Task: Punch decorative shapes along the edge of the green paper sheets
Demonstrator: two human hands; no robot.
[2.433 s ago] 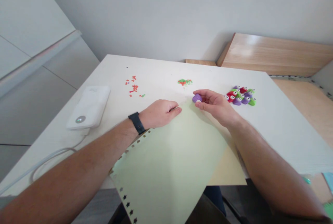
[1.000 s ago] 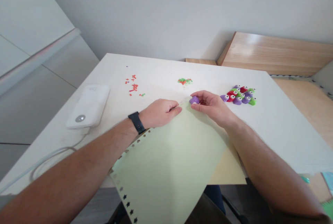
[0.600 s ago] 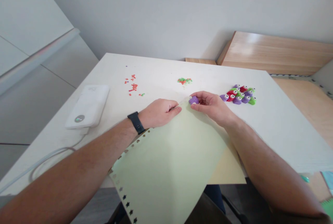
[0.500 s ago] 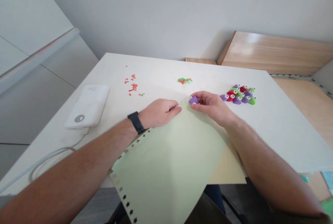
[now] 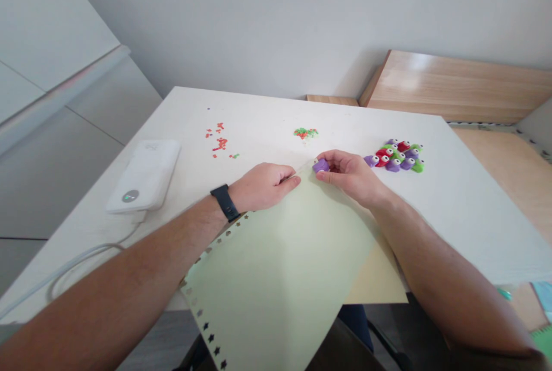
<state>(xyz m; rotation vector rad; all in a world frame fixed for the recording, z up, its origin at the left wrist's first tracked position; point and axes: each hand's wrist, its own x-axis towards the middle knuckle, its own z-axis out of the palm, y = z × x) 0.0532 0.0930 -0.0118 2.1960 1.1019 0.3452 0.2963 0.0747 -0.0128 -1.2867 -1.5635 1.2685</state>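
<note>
A pale green sheet of paper point(image 5: 280, 267) slants over the table's front edge, with a row of small punched shapes along its left edge. My left hand point(image 5: 269, 186) pinches that same edge near the far corner, thumb on top. At the corner, my right hand point(image 5: 347, 175) grips a small purple craft punch point(image 5: 320, 166) with a white button, set on the paper's edge. Part of the punch is hidden by my fingers. Beneath the green sheet lies a yellowish sheet point(image 5: 382, 279). Several purple, red and green punches point(image 5: 394, 156) stand grouped right of my right hand.
Red paper bits point(image 5: 221, 144) lie scattered at the left, and a green and red heap of bits point(image 5: 305, 133) sits farther back in the middle. A white power bank point(image 5: 146, 175) with a cable point(image 5: 86, 253) rests on the left of the white table point(image 5: 259, 112).
Almost nothing differs. The view has shifted very slightly, while both hands, the paper and the purple punch keep their places.
</note>
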